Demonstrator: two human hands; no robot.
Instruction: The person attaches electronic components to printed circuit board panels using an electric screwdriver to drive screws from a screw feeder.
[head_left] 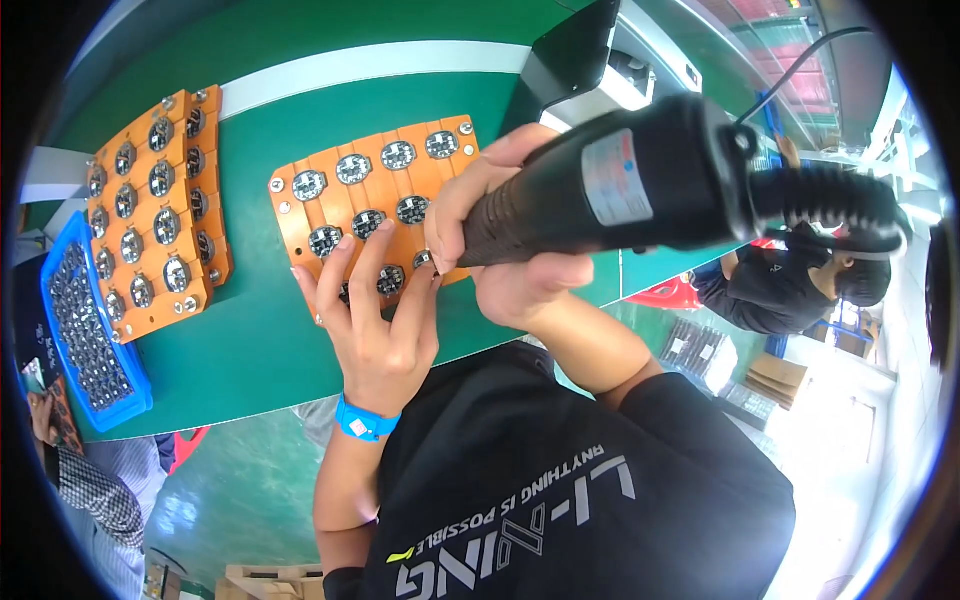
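My right hand (512, 290) is wrapped round a black electric screwdriver (560, 185) with a brown grip, held tilted over an orange fixture plate (383, 190). Its tip is hidden behind my fingers, near the plate's right side. Rows of small round circuit boards (353, 169) sit in the plate's recesses, with metal knobs at its corners. My left hand (375, 330), wearing a blue wristband (366, 421), lies over the plate's near part. Its fingers are spread, fingertips resting at the boards and covering some of them. The plate lies on a green table.
Stacked orange plates (150, 215) filled with round boards stand at the left. Beside them is a blue tray (140, 385) heaped with small round parts. A black and white machine (590, 70) stands at the back. Other people work at the left edge and far right.
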